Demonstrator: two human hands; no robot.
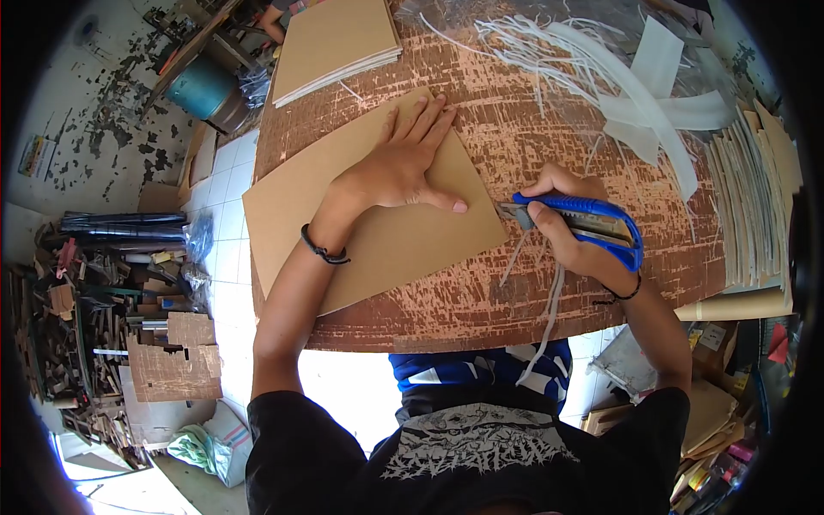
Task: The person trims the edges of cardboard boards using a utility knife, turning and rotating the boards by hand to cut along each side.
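Flat on a brown cardboard sheet (pixel 369 245) lies my left hand (pixel 399 167), its fingers stretched out and the thumb pointing right. The sheet sits at an angle on the worn wooden table (pixel 412 330). In my right hand (pixel 562 219) is a blue utility knife (pixel 592 209), gripped with the fingers wrapped round it. Its tip end points left, close to the sheet's right edge; whether the blade touches the board I cannot tell. Thin pale offcut strips (pixel 554 309) hang below my right hand, over the table's front edge.
A stack of brown boards (pixel 335 47) lies at the table's back left. White strips (pixel 558 56) and translucent bands (pixel 661 112) are heaped at the back right. Upright board sheets (pixel 751 197) line the right side. Part of another person's arm (pixel 273 24) shows at the far left.
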